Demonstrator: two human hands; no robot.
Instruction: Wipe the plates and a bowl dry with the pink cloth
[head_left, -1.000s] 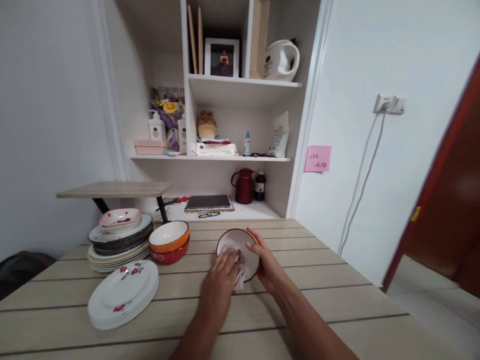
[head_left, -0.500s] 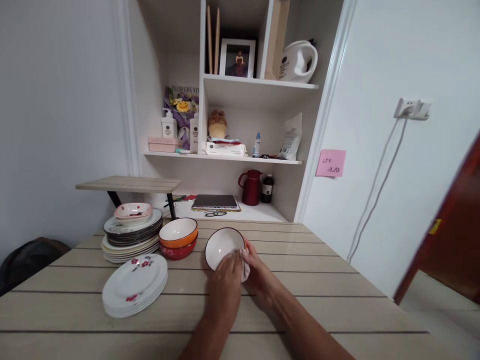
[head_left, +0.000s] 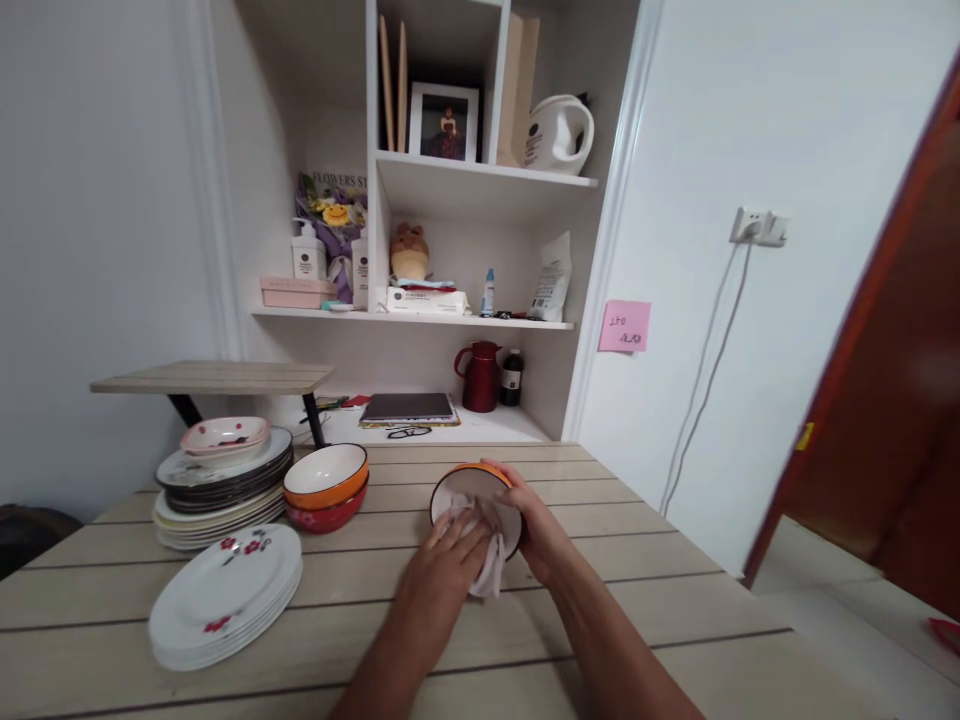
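A bowl [head_left: 454,487], white inside and orange outside with a dark rim, is tilted toward me over the table. Its right side is gripped by my right hand [head_left: 534,515], thumb at the rim and fingers behind. My left hand [head_left: 456,550] presses a pale pinkish cloth [head_left: 491,575] against the inside of the bowl, fingers over the fabric. To the left, an orange bowl [head_left: 327,474] sits in a red bowl [head_left: 330,515]. Nearer me lies a stack of white plates with red flowers [head_left: 225,590].
Another plate stack [head_left: 225,490] at the left carries small pink-rimmed dishes [head_left: 225,437]. Behind it stands a small raised wooden shelf [head_left: 214,377]. Along the back are a laptop [head_left: 407,407], glasses [head_left: 409,433], a red jug [head_left: 480,378] and a dark bottle [head_left: 511,378].
The bowl has tipped toward me, and the cloth has moved from its right rim to its inside with my left hand. My right hand has shifted up along the rim. The view has turned right.
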